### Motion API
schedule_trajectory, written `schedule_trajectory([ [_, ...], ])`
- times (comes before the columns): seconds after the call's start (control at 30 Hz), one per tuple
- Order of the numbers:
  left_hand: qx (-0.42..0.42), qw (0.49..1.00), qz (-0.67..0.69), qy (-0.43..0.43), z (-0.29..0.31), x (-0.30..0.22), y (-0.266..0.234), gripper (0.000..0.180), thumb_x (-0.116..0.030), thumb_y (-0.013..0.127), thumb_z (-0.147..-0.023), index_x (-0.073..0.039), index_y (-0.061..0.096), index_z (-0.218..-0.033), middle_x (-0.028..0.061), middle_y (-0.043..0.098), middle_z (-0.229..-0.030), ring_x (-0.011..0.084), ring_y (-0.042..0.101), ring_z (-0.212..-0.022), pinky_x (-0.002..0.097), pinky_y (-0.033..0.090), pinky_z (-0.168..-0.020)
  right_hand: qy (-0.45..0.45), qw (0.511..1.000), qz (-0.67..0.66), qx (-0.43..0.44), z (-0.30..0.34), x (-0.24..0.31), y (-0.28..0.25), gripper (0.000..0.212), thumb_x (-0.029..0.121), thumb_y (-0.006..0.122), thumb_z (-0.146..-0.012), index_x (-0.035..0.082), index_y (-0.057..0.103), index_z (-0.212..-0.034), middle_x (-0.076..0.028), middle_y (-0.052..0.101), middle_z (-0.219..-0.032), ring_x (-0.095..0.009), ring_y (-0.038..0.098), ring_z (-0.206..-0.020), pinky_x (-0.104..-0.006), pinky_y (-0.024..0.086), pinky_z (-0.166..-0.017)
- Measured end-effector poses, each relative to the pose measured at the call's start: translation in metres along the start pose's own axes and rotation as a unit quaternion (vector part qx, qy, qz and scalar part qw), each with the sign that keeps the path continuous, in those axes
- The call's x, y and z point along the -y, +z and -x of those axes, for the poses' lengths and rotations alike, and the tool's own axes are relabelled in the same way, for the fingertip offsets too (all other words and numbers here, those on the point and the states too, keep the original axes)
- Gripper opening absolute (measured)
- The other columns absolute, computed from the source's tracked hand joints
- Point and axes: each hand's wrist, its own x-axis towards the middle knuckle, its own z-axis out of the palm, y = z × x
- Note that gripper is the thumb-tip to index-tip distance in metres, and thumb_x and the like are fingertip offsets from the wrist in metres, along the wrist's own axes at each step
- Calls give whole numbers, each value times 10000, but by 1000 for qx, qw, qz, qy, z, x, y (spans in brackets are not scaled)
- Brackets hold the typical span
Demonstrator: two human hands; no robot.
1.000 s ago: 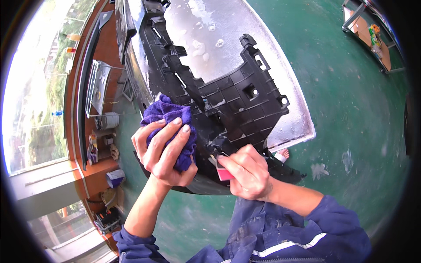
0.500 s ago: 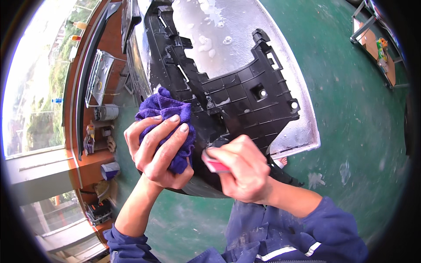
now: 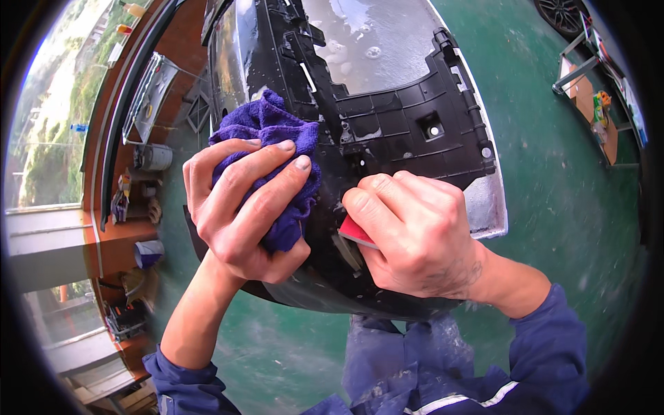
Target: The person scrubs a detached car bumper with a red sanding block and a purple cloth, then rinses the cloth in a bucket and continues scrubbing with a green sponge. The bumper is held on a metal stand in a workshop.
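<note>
Bunched in my left hand [image 3: 242, 207] is a purple cloth [image 3: 277, 128], with the fingers bent over its top. It rests against a black, wet-looking car bumper [image 3: 315, 280]. Just to the right, my right hand [image 3: 418, 235] is closed around a thin red pad with a grey edge [image 3: 357, 234], pressed against the bumper's curved near part. Most of the pad is hidden under the fingers. Beyond both hands run the bumper's clips and ribbed black plastic section [image 3: 391, 121]. Soap suds [image 3: 337, 52] dot the wet, pale surface past it.
Windows and a ledge line the left side, with a metal frame [image 3: 147, 100], a bucket [image 3: 153, 157] and a white-and-blue tub [image 3: 148, 254] below. At far right stands a metal rack [image 3: 584, 83] near a wheel [image 3: 561, 15]. The floor [image 3: 553, 180] is green.
My right hand and the red pad have shifted a little right and up along the bumper. The bumper sits farther right in view. Both hands keep their hold.
</note>
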Motion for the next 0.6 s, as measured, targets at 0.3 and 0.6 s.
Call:
schedule_trajectory([
  [0.3,-11,1000,-4,-4,-1,-2,1,611,-375,706,-572,-101,869,-1094,87,819,-1114,345,696,-997,460,532,-925,-26,1000,-4,-13,2,2,5,139,107,748,-777,43,661,-865,-44,534,-723,-204,563,-588,-346,464,-513],
  [0.6,-21,1000,-7,0,2,0,2,611,-390,716,-590,-110,867,-1112,80,817,-1116,346,695,-1002,452,523,-923,26,998,-61,4,-2,0,0,195,-25,827,-777,10,706,-926,-108,673,-812,-297,702,-701,-399,570,-620],
])
